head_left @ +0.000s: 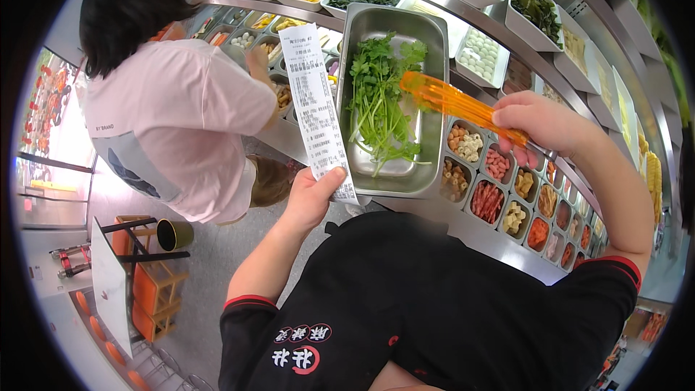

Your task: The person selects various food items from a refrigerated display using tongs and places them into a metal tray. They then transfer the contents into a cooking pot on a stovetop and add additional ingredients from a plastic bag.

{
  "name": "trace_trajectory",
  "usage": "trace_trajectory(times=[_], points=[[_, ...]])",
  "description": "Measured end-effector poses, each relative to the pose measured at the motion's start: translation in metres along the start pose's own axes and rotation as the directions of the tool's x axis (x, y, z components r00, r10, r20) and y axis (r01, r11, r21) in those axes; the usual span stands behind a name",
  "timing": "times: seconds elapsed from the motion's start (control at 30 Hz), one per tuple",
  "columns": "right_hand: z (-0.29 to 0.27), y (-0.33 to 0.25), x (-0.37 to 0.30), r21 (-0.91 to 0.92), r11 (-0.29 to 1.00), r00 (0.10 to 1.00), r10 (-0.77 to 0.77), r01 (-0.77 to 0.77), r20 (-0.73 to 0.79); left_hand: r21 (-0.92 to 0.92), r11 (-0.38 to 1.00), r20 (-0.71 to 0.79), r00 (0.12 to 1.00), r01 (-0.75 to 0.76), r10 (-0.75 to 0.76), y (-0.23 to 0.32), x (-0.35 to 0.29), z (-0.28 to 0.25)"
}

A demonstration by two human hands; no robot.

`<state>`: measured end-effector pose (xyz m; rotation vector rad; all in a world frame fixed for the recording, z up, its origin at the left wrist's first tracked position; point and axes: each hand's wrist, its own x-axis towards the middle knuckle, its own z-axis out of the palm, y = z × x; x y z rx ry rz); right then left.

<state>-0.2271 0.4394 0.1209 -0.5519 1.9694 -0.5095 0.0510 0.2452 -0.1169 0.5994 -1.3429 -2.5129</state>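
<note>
My left hand (311, 199) pinches a long white printed receipt (311, 94) under its thumb, at the left edge of a deep steel pan (397, 182). The fingers behind the paper are hidden, so I cannot tell whether they also grip the pan. Leafy green cilantro (384, 101) with long stems lies inside the pan. My right hand (525, 123) is closed around orange plastic tongs (463, 101). Their tips reach over the pan's right rim, beside the leaves, and I see no food between them.
Small steel tubs of sausages, meat and other foods (486, 199) line the counter at right. White trays (481, 54) of eggs and vegetables stand behind. A co-worker in a pink shirt (174, 116) works close on my left. An upturned table (112, 282) stands at lower left.
</note>
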Motion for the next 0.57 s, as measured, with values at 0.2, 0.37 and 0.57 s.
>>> trace_trajectory(times=[0.2,0.37,0.57], points=[[0.006,-0.008,-0.003,-0.146,0.989,0.998,0.003,0.007,0.069,-0.015,0.997,-0.021,0.997,-0.072,0.072,-0.002,-0.003,0.011],[0.029,-0.031,0.01,-0.215,0.975,0.996,-0.042,0.059,0.081,-0.071,0.994,0.017,0.997,-0.078,0.08,-0.004,-0.005,0.006],[0.047,-0.039,0.016,-0.269,0.954,0.991,-0.133,0.133,0.018,-0.042,0.996,0.05,0.995,-0.081,0.083,-0.011,-0.012,0.003]])
